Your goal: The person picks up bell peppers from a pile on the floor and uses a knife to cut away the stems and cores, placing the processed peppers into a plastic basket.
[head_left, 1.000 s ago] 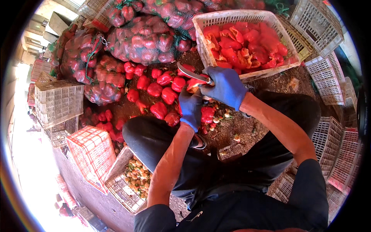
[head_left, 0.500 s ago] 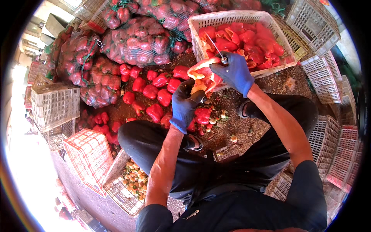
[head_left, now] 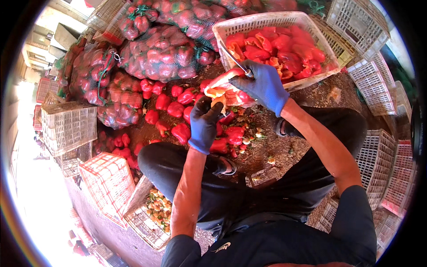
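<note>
Both my hands wear blue gloves with dark palms and fingers. My right hand is closed round a thin-bladed knife, its blade pointing up and left. Under that hand's fingers is a cut-open red bell pepper, its pale inside showing. My left hand pinches a pale yellow-orange pepper core just below the opened pepper. Whether the core still touches the pepper is hard to make out. Beyond my right hand stands a white crate of opened red peppers.
Whole red peppers lie on the ground left of my hands, beside full mesh sacks. Scraps litter the ground between my legs. A low crate by my left thigh holds pepper cores. Stacked crates stand at right.
Both hands have shifted slightly left with the pepper and knife. My left hand, with the core, is lower and farther left. The view has shifted a little too.
</note>
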`<action>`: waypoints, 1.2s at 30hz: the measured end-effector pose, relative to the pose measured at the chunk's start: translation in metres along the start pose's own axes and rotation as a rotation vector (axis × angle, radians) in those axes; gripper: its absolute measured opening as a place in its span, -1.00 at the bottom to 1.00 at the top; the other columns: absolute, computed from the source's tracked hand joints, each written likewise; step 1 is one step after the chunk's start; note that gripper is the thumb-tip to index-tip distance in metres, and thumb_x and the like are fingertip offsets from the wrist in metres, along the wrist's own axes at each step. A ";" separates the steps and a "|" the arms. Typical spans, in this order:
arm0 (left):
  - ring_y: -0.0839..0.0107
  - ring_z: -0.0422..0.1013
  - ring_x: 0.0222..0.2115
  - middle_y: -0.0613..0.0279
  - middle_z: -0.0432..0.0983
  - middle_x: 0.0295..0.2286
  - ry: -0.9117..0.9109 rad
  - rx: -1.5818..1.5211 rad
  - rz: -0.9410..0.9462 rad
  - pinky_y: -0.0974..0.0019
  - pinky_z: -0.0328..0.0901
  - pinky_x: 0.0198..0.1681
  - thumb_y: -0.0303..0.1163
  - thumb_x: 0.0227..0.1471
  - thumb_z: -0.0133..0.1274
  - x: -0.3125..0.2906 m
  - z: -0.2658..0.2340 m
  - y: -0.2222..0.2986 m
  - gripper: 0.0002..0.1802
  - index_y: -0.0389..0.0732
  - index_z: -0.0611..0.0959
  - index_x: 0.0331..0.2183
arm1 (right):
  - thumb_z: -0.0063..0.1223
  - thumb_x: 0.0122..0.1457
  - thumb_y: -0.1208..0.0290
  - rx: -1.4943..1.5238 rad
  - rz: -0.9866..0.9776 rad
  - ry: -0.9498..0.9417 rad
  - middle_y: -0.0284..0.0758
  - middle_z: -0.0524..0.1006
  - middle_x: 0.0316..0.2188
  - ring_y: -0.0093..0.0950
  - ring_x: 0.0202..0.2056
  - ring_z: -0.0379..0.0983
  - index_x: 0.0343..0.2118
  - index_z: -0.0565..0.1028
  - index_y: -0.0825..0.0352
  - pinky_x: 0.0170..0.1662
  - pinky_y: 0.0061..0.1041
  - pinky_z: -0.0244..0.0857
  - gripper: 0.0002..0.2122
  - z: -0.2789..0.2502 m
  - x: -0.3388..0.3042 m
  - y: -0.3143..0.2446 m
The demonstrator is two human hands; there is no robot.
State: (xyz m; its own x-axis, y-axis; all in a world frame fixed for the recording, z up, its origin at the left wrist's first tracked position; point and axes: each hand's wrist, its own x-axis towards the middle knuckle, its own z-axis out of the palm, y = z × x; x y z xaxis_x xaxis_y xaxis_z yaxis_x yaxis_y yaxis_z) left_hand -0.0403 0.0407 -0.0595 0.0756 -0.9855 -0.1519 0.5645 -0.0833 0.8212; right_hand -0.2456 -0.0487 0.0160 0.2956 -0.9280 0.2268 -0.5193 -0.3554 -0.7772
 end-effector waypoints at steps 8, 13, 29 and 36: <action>0.43 0.59 -0.20 0.18 0.64 -0.15 -0.082 0.199 -0.026 0.34 0.50 -0.12 -0.61 0.15 0.19 -0.002 0.008 -0.001 -0.58 -0.31 0.55 0.05 | 0.36 0.10 0.26 0.435 0.117 -0.243 -0.26 0.71 -0.36 -0.58 -0.28 0.62 -0.10 0.66 0.29 -0.18 -0.41 0.48 -0.67 0.015 -0.014 0.025; 0.51 0.54 -0.16 0.26 0.62 -0.15 -0.086 0.533 0.098 0.39 0.45 -0.13 -0.59 0.15 0.22 -0.004 0.018 -0.013 -0.53 -0.34 0.52 0.10 | 0.31 0.05 0.30 0.111 0.104 -0.137 -0.11 0.66 -0.46 -0.26 -0.38 0.65 -0.27 0.67 0.31 -0.29 -0.29 0.46 -0.77 0.010 -0.012 0.031; 0.37 0.56 -0.24 0.16 0.58 -0.13 0.260 0.334 0.344 0.32 0.52 -0.23 -0.58 0.16 0.14 -0.009 0.005 0.050 -0.59 -0.26 0.59 0.06 | 0.22 0.07 0.24 -0.569 0.049 0.627 -0.02 0.62 -0.41 0.02 -0.33 0.57 -0.28 0.63 0.31 -0.27 -0.14 0.46 -0.75 -0.151 0.036 0.071; 0.35 0.57 -0.20 0.22 0.61 -0.13 0.324 0.110 0.314 0.29 0.53 -0.27 -0.61 0.14 0.16 0.006 -0.001 0.047 -0.60 -0.20 0.61 0.03 | 0.21 0.11 0.15 -0.899 0.474 0.259 -0.04 0.66 -0.29 -0.03 -0.25 0.63 -0.15 0.65 0.28 -0.18 -0.14 0.50 -0.66 -0.207 0.000 0.200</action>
State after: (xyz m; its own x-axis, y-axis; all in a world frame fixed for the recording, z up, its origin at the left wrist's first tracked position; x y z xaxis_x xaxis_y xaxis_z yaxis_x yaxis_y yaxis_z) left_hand -0.0129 0.0306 -0.0223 0.4920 -0.8698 -0.0362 0.3842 0.1797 0.9056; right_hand -0.5149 -0.1433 -0.0180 -0.2196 -0.9518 0.2142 -0.9729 0.1973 -0.1207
